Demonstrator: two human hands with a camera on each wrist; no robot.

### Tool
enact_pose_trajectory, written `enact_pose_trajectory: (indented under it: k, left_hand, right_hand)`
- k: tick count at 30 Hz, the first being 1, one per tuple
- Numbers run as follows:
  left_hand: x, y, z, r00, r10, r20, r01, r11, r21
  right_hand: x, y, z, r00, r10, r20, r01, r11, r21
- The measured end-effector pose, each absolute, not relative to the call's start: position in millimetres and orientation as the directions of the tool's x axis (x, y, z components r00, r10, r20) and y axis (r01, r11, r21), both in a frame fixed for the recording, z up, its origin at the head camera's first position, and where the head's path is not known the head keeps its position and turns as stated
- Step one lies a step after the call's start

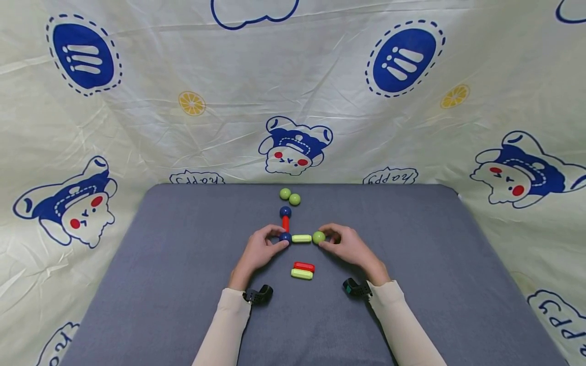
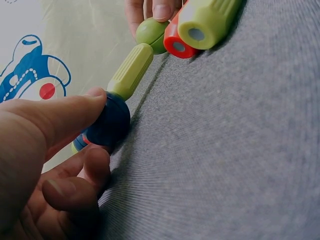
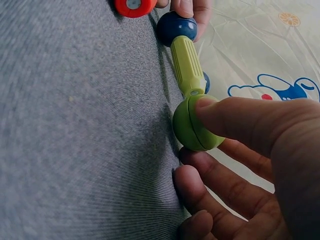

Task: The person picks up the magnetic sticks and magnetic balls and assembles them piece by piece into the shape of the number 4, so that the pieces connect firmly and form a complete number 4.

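My left hand (image 1: 262, 249) pinches a dark blue ball (image 2: 111, 120) between thumb and fingers. From that ball a red rod (image 1: 286, 223) runs away from me to a second blue ball (image 1: 285, 212). A ribbed yellow-green rod (image 1: 301, 238) extends rightward from the pinched ball. At its right end is a green ball (image 3: 195, 125), which my right hand (image 1: 346, 245) holds with the thumb on top and fingers beneath. In the right wrist view, the rod's end meets the green ball or nearly so; I cannot tell whether they touch.
Closer to me lie a loose red rod (image 1: 304, 266) and a yellow-green rod (image 1: 302, 274), side by side. Two green balls (image 1: 285, 193) (image 1: 295, 199) sit near the far edge of the grey cloth-covered table (image 1: 183, 284). A printed curtain (image 1: 229, 142) hangs behind and at the sides.
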State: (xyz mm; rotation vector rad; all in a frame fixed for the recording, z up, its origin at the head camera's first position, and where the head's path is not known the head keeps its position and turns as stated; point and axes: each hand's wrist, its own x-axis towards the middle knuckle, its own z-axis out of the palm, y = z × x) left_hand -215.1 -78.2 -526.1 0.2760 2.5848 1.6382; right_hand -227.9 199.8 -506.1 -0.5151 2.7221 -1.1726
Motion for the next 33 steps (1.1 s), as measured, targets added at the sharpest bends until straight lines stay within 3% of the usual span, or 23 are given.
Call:
enact_pose_trajectory:
  k: [33]
  left_hand:
    - [-214.0, -77.6, -524.5, -0.982, 0.184, 0.042, 0.119, 0.431, 0.895]
  right_hand:
    - [-226.8, 198.8, -504.7, -0.931, -0.366, 0.003, -0.254, 0.639, -0.726]
